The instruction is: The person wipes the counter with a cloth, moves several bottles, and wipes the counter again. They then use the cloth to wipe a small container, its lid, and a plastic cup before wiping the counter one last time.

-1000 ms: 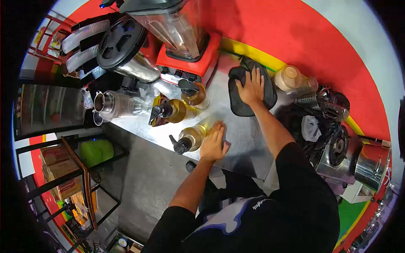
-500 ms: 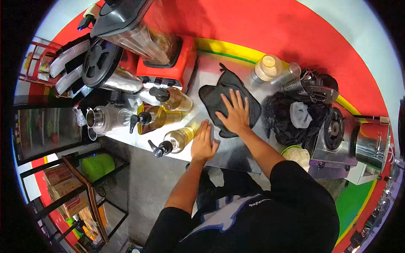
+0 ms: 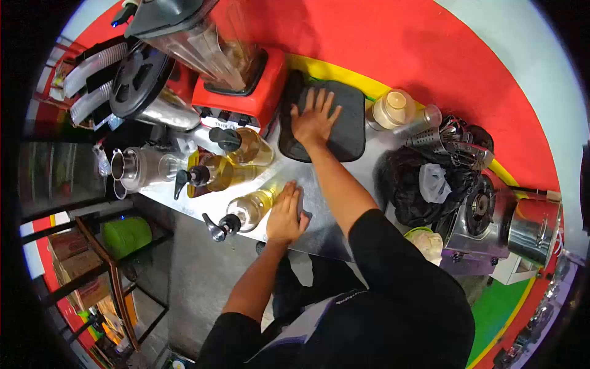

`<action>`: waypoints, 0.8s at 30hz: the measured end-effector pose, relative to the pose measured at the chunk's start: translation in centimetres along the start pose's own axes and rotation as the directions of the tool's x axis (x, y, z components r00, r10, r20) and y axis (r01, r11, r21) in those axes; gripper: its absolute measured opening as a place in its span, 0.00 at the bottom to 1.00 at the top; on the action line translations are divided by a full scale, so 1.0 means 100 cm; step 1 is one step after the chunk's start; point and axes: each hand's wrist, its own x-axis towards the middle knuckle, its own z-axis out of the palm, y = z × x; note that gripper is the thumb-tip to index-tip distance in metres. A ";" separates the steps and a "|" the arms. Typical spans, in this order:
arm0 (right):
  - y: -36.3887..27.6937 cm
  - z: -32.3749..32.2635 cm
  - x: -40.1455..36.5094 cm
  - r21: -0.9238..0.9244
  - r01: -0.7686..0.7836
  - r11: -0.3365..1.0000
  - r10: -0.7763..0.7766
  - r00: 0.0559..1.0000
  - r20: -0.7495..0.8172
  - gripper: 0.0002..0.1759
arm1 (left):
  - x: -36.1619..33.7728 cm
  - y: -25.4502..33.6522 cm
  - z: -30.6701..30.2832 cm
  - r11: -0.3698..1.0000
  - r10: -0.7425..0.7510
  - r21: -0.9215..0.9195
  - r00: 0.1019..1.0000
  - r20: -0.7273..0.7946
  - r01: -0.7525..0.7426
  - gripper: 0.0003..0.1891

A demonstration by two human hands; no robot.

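My right hand (image 3: 314,120) presses flat with spread fingers on a dark grey cloth (image 3: 347,138), which lies spread out near the wall side of the metal counter (image 3: 319,203). My left hand (image 3: 284,215) rests on the counter near its front edge, fingers stretched out and holding nothing. Just left of it is a pump bottle (image 3: 249,209) of yellowish liquid. Two more pump bottles, one amber (image 3: 218,172) and one with a dark pump (image 3: 255,147), stand behind that one. The red blender base (image 3: 239,92) is close to the cloth's left side.
To the right are a lidded cream-coloured container (image 3: 392,109), a clear cup (image 3: 428,117), metal utensils (image 3: 452,135), a black plastic bag (image 3: 399,190) and a gas stove (image 3: 482,206) beside a steel pot (image 3: 533,230). A metal shaker (image 3: 132,169) stands at the left end.
My right hand has slid the cloth away from me toward the wall and slightly left; the cloth now lies flatter. My left hand stays on the counter by the bottle. The view has shifted slightly.
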 end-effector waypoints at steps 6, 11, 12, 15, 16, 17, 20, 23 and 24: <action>-0.006 -0.004 -0.054 0.168 0.404 0.899 -0.411 0.912 0.005 0.41 | 0.003 -0.001 -0.003 1.000 0.015 0.016 1.000 0.015 -0.015 0.37; 0.078 -0.055 -0.111 0.206 0.435 0.877 -0.458 0.885 0.082 0.39 | 0.002 0.001 -0.003 1.000 0.003 0.014 0.999 0.033 -0.004 0.36; 0.094 -0.060 -0.121 0.161 0.370 0.915 -0.386 0.918 0.086 0.39 | 0.003 0.003 -0.006 0.999 -0.017 0.044 0.998 0.056 0.014 0.38; 0.121 -0.064 -0.129 0.029 0.138 0.990 -0.139 0.990 0.034 0.42 | 0.003 0.001 -0.004 1.000 0.007 0.025 1.000 0.024 -0.008 0.37; 0.118 -0.062 -0.124 -0.003 0.067 0.998 -0.067 0.997 0.038 0.43 | 0.003 0.001 -0.004 1.000 0.002 0.028 1.000 0.019 -0.002 0.37; 0.112 -0.057 -0.118 -0.035 -0.003 0.999 0.005 0.999 0.038 0.44 | 0.003 0.001 -0.004 1.000 0.005 0.020 1.000 0.015 -0.005 0.37; 0.085 -0.039 -0.079 -0.029 -0.074 0.997 0.074 0.997 -0.002 0.49 | 0.002 -0.001 -0.001 0.999 -0.030 -0.020 0.998 0.056 0.031 0.37; 0.056 -0.019 -0.030 0.064 -0.011 0.998 0.012 1.000 -0.012 0.54 | 0.003 0.000 -0.003 0.999 -0.051 -0.008 0.996 0.079 0.052 0.37; 0.051 -0.011 -0.016 0.059 0.065 0.996 -0.064 0.998 -0.006 0.54 | 0.002 -0.003 0.000 1.000 0.005 0.011 1.000 0.027 -0.005 0.38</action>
